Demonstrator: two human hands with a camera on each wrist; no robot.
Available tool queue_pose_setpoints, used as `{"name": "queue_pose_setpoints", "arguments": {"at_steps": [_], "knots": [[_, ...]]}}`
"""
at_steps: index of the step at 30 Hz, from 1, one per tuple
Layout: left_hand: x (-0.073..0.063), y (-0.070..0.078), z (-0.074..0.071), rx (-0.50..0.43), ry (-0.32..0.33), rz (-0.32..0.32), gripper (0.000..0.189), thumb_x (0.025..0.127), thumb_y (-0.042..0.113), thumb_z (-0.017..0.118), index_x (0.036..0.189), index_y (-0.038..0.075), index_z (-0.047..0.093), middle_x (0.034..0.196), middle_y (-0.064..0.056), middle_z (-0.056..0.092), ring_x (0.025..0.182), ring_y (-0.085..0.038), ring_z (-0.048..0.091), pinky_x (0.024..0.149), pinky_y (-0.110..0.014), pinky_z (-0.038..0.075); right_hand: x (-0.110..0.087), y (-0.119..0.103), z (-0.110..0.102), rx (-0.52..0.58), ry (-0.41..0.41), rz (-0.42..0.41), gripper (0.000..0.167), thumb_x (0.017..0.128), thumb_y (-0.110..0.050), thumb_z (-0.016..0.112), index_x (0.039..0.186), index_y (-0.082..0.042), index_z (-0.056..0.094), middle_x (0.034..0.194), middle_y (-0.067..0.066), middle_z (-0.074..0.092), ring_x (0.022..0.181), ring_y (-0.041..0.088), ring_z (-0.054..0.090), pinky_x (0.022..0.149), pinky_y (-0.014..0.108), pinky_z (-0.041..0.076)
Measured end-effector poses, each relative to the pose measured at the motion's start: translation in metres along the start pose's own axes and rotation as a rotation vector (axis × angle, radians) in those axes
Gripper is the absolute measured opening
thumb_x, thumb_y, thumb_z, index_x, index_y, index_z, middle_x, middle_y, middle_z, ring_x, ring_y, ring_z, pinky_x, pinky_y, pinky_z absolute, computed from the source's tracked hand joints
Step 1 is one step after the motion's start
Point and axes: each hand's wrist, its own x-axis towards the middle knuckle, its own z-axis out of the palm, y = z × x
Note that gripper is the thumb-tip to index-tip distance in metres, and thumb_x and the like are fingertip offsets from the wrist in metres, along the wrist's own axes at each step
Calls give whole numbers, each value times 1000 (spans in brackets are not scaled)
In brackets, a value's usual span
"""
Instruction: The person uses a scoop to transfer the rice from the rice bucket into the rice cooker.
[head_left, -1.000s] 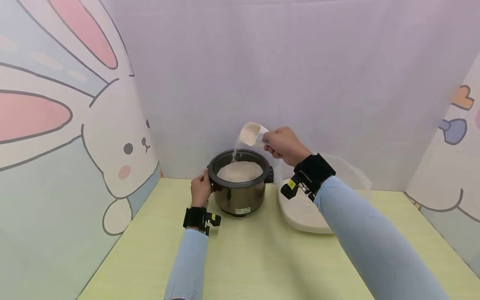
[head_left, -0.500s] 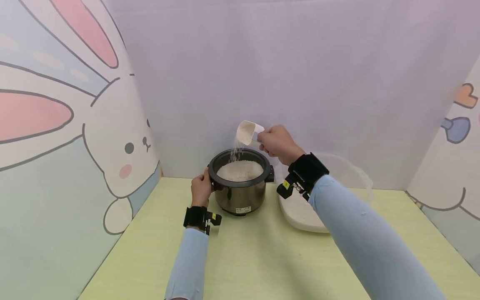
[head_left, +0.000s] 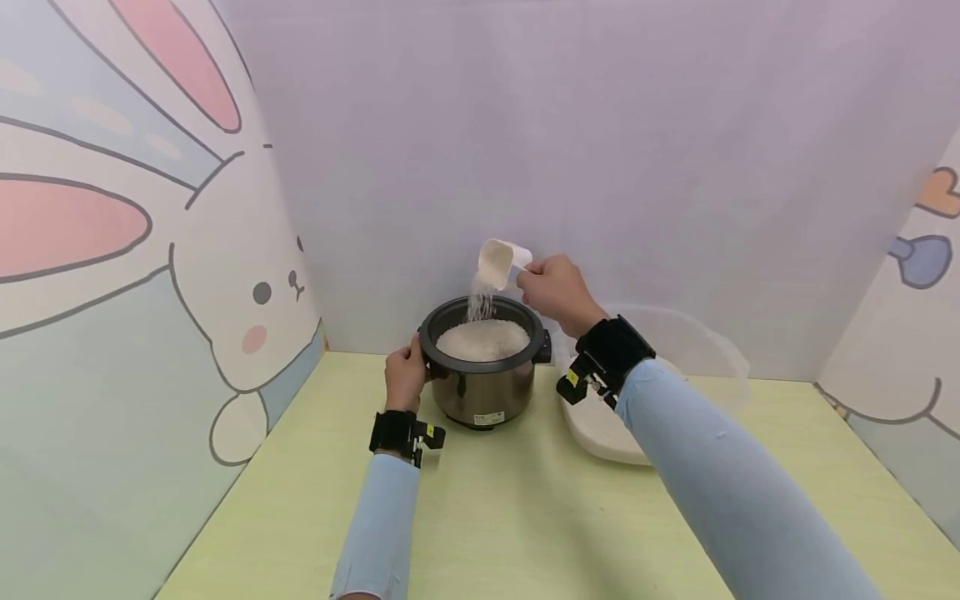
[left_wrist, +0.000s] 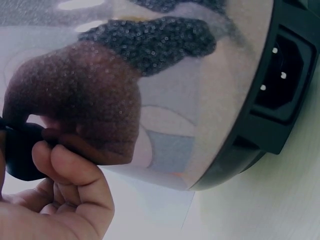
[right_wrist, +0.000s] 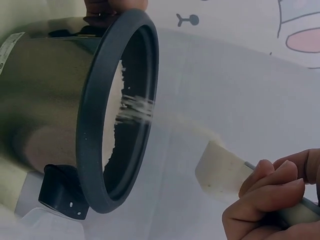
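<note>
A dark brown rice cooker (head_left: 483, 396) with a black rim stands lidless on the table, rice (head_left: 482, 341) heaped inside it. My right hand (head_left: 561, 292) grips the handle of a white scoop (head_left: 504, 261), tilted above the pot's back right. Grains stream from the scoop's lip into the pot, also seen falling past the rim (right_wrist: 87, 145) in the right wrist view. At the cooker's left side, my left hand (head_left: 406, 377) holds its small black side handle (left_wrist: 22, 150), thumb and curled fingers around it. The cooker's power socket (left_wrist: 282, 75) shows in the left wrist view.
To the right of the cooker, partly behind my right forearm, is a white container (head_left: 603, 429) with a clear raised lid (head_left: 697, 350). A pale green table (head_left: 480, 517) lies below. A lilac cloth wall stands close behind, with rabbit-print walls at both sides.
The right hand has shifted slightly left and tipped the scoop further, and the stream of rice has grown thicker. My left hand keeps its place on the cooker.
</note>
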Motion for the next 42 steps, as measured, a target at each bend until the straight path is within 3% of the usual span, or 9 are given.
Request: {"name": "queue_pose_setpoints", "arguments": {"at_steps": [5, 9, 16, 25, 28, 31, 35, 38, 42], "knots": [[-1, -1, 2, -9, -4, 3, 49, 107, 43, 54, 78, 5, 59, 69, -3, 50, 61, -15, 62, 60, -26, 56, 3, 1, 2, -31, 31, -13, 30, 100, -9, 47, 69, -8, 47, 64, 4, 47, 55, 17, 29, 54, 31, 25], [0, -2, 3, -4, -4, 2, 49, 107, 44, 54, 76, 5, 58, 70, -3, 51, 60, -14, 61, 60, -26, 56, 4, 1, 4, -64, 38, -22, 24, 101, -11, 48, 86, -2, 64, 75, 8, 57, 55, 16, 29, 52, 30, 27], [0, -1, 4, 7, -1, 11, 48, 108, 41, 53, 76, 5, 59, 69, -4, 51, 57, -13, 58, 60, -29, 56, 4, 3, 5, -93, 13, -76, 24, 104, -14, 44, 88, -3, 58, 63, 1, 27, 55, 16, 20, 54, 34, 25], [1, -1, 3, 10, -2, 7, 48, 108, 43, 53, 77, 6, 59, 70, -3, 53, 59, -13, 60, 60, -27, 56, 9, 10, 3, -111, 50, -37, 33, 102, -14, 45, 118, 5, 67, 79, 10, 53, 54, 15, 29, 53, 30, 29], [-1, -1, 3, 9, -5, 11, 49, 108, 42, 52, 74, 7, 56, 67, -2, 50, 58, -13, 59, 62, -30, 56, 9, 13, 3, -142, 64, -45, 32, 101, -13, 46, 114, 5, 67, 79, 9, 54, 54, 15, 32, 53, 29, 30], [-1, -1, 4, 13, 0, 10, 49, 107, 43, 53, 73, 7, 56, 68, -2, 50, 58, -13, 58, 61, -30, 56, 8, 16, 2, -175, 72, -69, 24, 100, -12, 45, 94, 2, 64, 68, 5, 48, 53, 14, 32, 53, 28, 30], [0, -1, 5, 23, 7, 4, 49, 107, 43, 54, 75, 6, 58, 70, -3, 50, 59, -14, 57, 59, -27, 54, 4, 22, 0, -226, 67, -122, 28, 100, -9, 44, 72, -8, 43, 60, 0, 35, 52, 15, 30, 55, 30, 29], [0, -1, 6, 30, 6, 1, 48, 107, 43, 53, 77, 6, 59, 71, -4, 51, 60, -14, 56, 59, -27, 54, 2, 25, -1, -250, 60, -147, 33, 100, -8, 43, 68, -13, 33, 58, -1, 29, 52, 15, 29, 55, 31, 29], [0, 0, 6, 37, 3, 1, 49, 107, 43, 53, 78, 5, 59, 72, -4, 51, 60, -14, 57, 61, -29, 55, 2, 30, -1, -249, 59, -148, 33, 99, -8, 43, 68, -13, 34, 58, -2, 30, 51, 14, 29, 54, 30, 29]]}}
